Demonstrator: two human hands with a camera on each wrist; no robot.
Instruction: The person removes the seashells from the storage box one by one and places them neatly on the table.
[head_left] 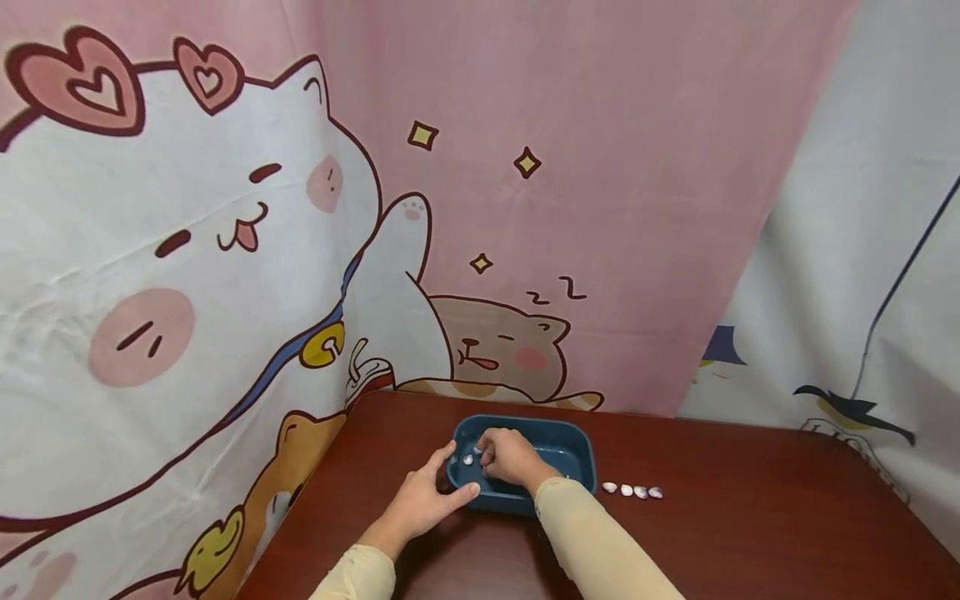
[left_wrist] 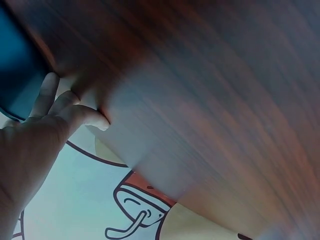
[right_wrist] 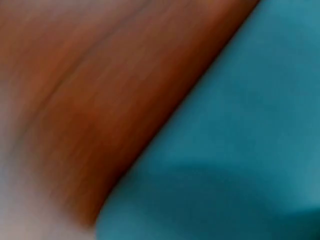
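In the head view, a blue plastic basin (head_left: 577, 450) stands on the table, with small whitish seashells (head_left: 468, 459) at its left end. My right hand (head_left: 513, 457) reaches down into the basin with bent fingers, its fingertips right beside a purplish shell (head_left: 477, 448). Whether a shell is between those fingers I cannot tell. At the basin's left end my left hand (head_left: 423, 498) spreads thumb and fingers about the near corner. Its relaxed fingers (left_wrist: 47, 95) lie along the basin's outer side in the left wrist view. The right wrist view is blurred, with the right hand out of sight.
Several whitish and purple shells (head_left: 626, 490) lie in a row on the brown wooden table (head_left: 750, 517), just right of the basin. A cloth with cartoon animals (head_left: 247, 192) hangs along the table's back and left edges.
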